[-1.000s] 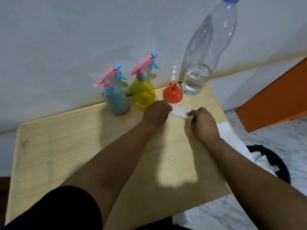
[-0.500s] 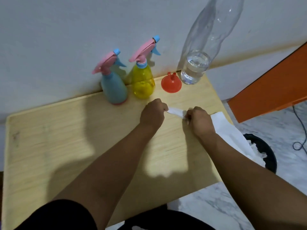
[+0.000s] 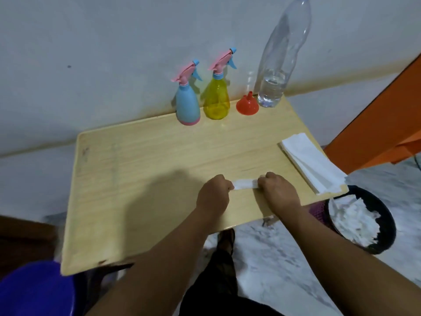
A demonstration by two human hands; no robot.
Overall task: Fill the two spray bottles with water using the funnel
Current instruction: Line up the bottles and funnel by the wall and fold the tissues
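Low in the frame's centre, the left hand (image 3: 213, 194) and right hand (image 3: 278, 190) each pinch one end of a folded white paper tissue (image 3: 245, 184) over the pale wooden table (image 3: 141, 174).

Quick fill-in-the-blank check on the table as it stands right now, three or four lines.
1. Both hands grip a folded ___.
2. The orange funnel stands with its spout pointing ___.
3. The funnel stands between the water bottle and the ___ spray bottle.
4. The bin beside the table holds crumpled ___.

Missing: tissue; up; yellow; tissue

light: dim, even | shadows: soft, on table (image 3: 141, 160) | edges: wide-angle warp, lower-left blur
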